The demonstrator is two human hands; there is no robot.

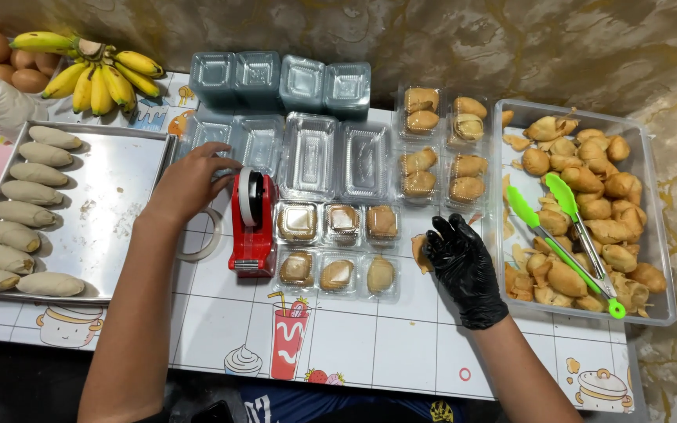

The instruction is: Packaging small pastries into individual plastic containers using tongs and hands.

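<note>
- We see our bare left hand [191, 182] resting on the near edge of an empty clear plastic clamshell box [217, 133], just left of the red tape dispenser [251, 225]; fingers spread and flat, clamped on nothing.
- Our right hand in a black glove [465, 266] sits on the desk [370, 345] between the filled packs and the big tub; fingers curled loosely together over a small golden fried pastry piece [419, 252], which peeks out at the glove's left edge. We cannot tell if it is pinched or only touched.
- Key relation: the pastry piece lies left of the gloved fingers, toward the row of small clear lidded packs with pastries [337, 249]. The right hand is far nearer to it than the left, which is across the tape dispenser.
- The packs run in two rows, long axis left to right, touching the dispenser's right side.
- Right of the glove, just beside it: a large clear plastic tub of fried pastries [662, 258], with green-tipped tongs [566, 235] lying diagonally on the pile, handle end toward us.
- Behind the packs: open empty clamshells [337, 157] and filled open ones [442, 145].
- Far left: a steel tray [111, 196] with a column of pale raw dough pieces [21, 211], well apart from both hands.
- Back left corner: yellow bananas [95, 74], brown eggs [5, 59].
</note>
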